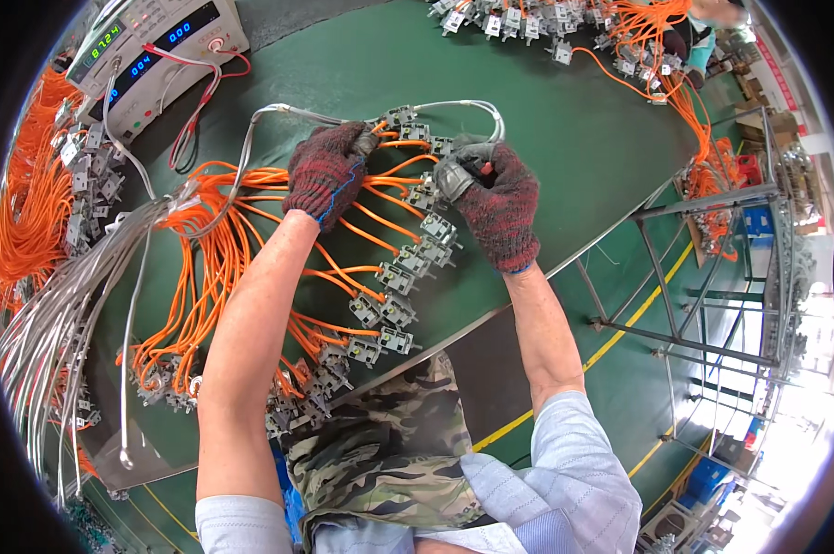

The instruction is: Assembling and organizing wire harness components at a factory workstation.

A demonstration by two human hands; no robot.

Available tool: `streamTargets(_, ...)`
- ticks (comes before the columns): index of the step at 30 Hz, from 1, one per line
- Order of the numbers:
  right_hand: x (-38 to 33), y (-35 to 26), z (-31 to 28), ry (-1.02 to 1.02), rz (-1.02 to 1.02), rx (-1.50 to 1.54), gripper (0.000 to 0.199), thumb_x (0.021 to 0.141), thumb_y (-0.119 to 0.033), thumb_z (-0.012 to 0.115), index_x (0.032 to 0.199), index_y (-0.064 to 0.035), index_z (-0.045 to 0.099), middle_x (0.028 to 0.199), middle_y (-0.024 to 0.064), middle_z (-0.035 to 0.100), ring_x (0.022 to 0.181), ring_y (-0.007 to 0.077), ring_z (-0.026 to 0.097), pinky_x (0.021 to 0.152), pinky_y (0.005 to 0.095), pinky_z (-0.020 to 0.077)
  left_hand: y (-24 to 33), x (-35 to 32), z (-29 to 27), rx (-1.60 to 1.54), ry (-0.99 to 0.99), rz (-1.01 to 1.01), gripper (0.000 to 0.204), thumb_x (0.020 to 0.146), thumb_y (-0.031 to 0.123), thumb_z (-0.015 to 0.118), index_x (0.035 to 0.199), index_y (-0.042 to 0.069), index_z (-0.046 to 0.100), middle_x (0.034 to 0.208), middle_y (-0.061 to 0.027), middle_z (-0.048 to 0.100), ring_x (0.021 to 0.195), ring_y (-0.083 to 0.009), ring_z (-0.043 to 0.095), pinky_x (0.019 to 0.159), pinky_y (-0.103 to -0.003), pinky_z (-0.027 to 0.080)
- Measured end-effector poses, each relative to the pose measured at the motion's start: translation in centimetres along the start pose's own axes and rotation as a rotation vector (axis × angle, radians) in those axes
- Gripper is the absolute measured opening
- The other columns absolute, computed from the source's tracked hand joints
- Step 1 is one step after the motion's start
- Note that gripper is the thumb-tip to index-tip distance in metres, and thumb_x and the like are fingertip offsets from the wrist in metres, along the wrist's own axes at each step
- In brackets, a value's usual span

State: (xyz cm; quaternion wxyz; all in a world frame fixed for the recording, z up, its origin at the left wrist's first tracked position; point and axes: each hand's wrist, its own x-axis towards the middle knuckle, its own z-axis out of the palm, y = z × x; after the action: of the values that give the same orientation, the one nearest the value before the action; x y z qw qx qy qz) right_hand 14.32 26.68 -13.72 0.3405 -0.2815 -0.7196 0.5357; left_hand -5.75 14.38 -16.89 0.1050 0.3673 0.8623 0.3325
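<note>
My left hand [329, 171], in a dark red and black knitted glove, is closed at the top of a fanned row of grey metal connectors [417, 256] on orange cables [366, 233]. A short orange cable comes out at its fingertips, beside the topmost connector [399, 116]. My right hand [495, 203], gloved alike with grey fingertips, is curled closed beside the upper connectors. A looped white cable [472, 103] runs down behind its fingers; its end is hidden there. Another white cable [274, 109] passes from the bundle on the left to above my left hand.
A bench power supply [149, 55] with lit displays and red leads stands at the upper left. More orange cables [29, 212] with connectors hang at the far left. Further connectors [528, 18] lie along the green table's [583, 138] far edge. A metal frame [676, 268] stands beyond the right edge.
</note>
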Motion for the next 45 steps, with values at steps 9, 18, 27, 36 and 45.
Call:
streamTargets(9, -3.2, -0.9, 0.0, 0.265, -0.076, -0.279, 0.028, 0.087, -0.016, 0.086, 0.109, -0.0025, 0.075, 0.085, 0.0053, 0.071, 0.075, 0.0119, 0.067, 0.073, 0.0303, 0.0576, -0.7, 0.2, 0.5, 0.034, 0.018, 0.092, 0.044, 0.103, 0.043, 0.061, 0.127, 0.008, 0.074, 0.132, -0.0164, 0.072, 0.128, -0.0391, 0.062, 0.109, -0.048, 0.047)
streamTargets(18, -3.7, 0.4, 0.7, 0.358, 0.031, -0.210, 0.028, 0.085, -0.019, 0.087, 0.107, -0.0039, 0.076, 0.084, 0.0065, 0.071, 0.072, 0.0160, 0.065, 0.069, 0.0330, 0.0558, -0.9, 0.3, 0.7, 0.086, 0.055, 0.180, 0.041, 0.104, 0.039, 0.060, 0.127, 0.008, 0.074, 0.149, -0.0113, 0.063, 0.141, -0.0379, 0.051, 0.119, -0.047, 0.040)
streamTargets(27, -4.0, 0.5, 1.0, 0.406, -0.009, -0.257, 0.026, 0.086, -0.015, 0.086, 0.105, -0.0019, 0.075, 0.089, 0.0094, 0.073, 0.079, 0.0193, 0.070, 0.076, 0.0342, 0.0589, -0.6, 0.1, 0.4, 0.096, 0.047, 0.166, 0.040, 0.104, 0.040, 0.059, 0.123, 0.009, 0.075, 0.156, -0.0135, 0.056, 0.143, -0.0421, 0.048, 0.120, -0.051, 0.039)
streamTargets(36, -3.6, 1.0, -0.3, 0.172, -0.331, -0.277, 0.023, 0.085, -0.012, 0.086, 0.105, -0.0041, 0.076, 0.094, 0.0089, 0.070, 0.079, 0.0196, 0.069, 0.072, 0.0342, 0.0587, -0.5, 0.1, 0.3, 0.103, 0.025, 0.152, 0.042, 0.105, 0.043, 0.057, 0.127, 0.010, 0.074, 0.161, -0.0165, 0.052, 0.150, -0.0433, 0.042, 0.123, -0.052, 0.035)
streamTargets(45, -3.7, -0.7, -0.7, 0.091, -0.385, -0.104, 0.023, 0.084, -0.007, 0.088, 0.103, -0.0034, 0.076, 0.098, 0.0082, 0.071, 0.079, 0.0154, 0.066, 0.070, 0.0313, 0.0578, -1.1, 0.2, 0.4, 0.123, 0.026, 0.175, 0.046, 0.106, 0.047, 0.054, 0.131, 0.012, 0.073, 0.168, -0.0162, 0.044, 0.154, -0.0445, 0.037, 0.126, -0.052, 0.031)
